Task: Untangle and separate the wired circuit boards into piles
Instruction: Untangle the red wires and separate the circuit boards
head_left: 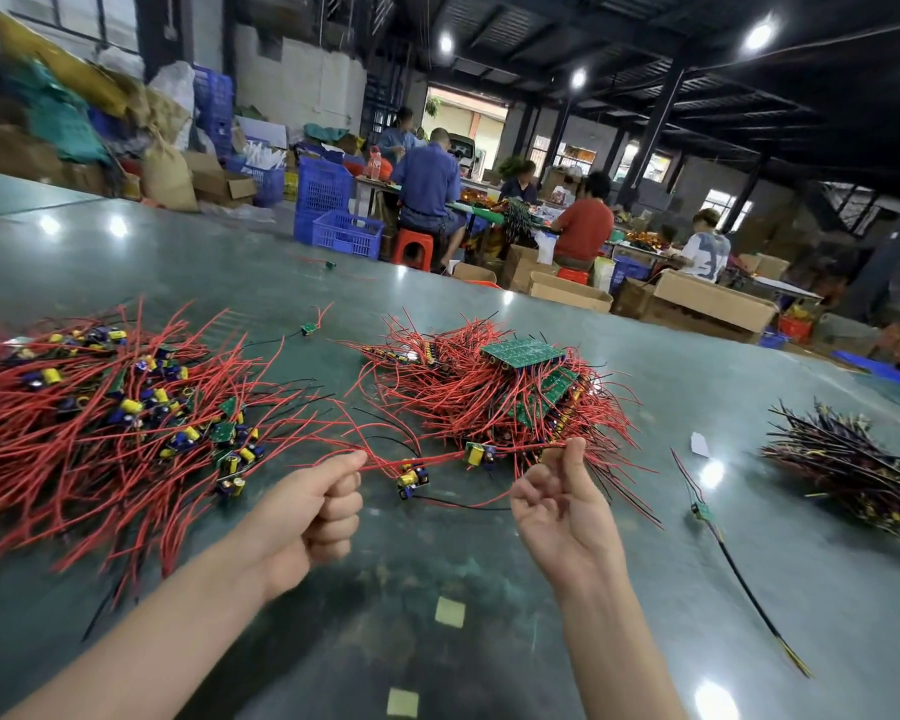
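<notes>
Both forearms reach in from the near edge of the green desk [489, 563]. The left hand [318, 511] is a fist, thumb on top, pinching a red wire [385, 462]. The right hand [562, 504] is raised, palm toward the camera, fingers loosely curled, thumb and forefinger pinching the far end of red wire. Between the hands two small circuit boards [411, 478] with yellow parts hang on these wires just above the desk. A spread pile [105, 423] of wired boards lies to the left, a tangled heap [510, 392] just beyond the hands, a dark-wired bundle [848, 459] far right. Bare desk lies near the wrists.
</notes>
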`<state>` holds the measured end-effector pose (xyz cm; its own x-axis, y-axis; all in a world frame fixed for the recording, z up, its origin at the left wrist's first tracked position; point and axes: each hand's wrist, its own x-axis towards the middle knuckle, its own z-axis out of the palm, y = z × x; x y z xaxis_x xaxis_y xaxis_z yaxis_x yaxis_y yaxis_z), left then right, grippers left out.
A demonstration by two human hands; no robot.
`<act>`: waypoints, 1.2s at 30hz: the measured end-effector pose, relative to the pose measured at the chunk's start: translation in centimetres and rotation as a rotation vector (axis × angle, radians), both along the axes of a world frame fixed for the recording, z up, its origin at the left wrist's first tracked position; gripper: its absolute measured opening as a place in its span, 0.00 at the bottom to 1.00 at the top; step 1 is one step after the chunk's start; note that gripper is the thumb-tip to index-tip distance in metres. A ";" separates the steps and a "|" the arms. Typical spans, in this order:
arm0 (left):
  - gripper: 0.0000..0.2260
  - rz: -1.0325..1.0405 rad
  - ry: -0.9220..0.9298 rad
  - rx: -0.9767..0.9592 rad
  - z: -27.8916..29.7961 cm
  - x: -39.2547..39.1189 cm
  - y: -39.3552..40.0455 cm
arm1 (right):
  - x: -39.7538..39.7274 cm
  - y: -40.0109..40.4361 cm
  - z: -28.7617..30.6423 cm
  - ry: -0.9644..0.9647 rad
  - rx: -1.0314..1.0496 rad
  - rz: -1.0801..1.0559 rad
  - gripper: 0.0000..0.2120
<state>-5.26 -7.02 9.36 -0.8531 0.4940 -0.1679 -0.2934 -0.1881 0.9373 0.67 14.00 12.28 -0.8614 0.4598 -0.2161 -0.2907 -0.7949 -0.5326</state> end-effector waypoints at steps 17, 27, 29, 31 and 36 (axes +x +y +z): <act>0.21 0.258 0.982 -0.576 -0.9 -1.4 -2.0 | 0.5 1.0 0.6 -0.032 0.062 0.115 0.04; 0.21 0.453 1.083 -0.825 -0.6 -3.0 -4.5 | 0.4 1.3 0.4 -0.039 0.479 0.176 0.04; 0.21 0.474 1.158 -0.935 -0.9 -3.1 -4.9 | 0.3 1.3 0.3 -0.075 0.529 0.155 0.08; 0.20 0.463 1.208 -0.941 -1.2 -3.3 -5.3 | 0.4 1.3 0.2 -0.126 0.509 0.136 0.08; 0.20 0.407 1.185 -0.897 -1.4 -3.7 -5.6 | 0.5 1.5 0.1 -0.210 0.526 0.052 0.07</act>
<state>-9.00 -12.65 7.95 -0.7548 0.3125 0.5767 0.6067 0.6667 0.4329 1.20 15.53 12.42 -0.8488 0.5103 -0.1387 -0.1037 -0.4177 -0.9026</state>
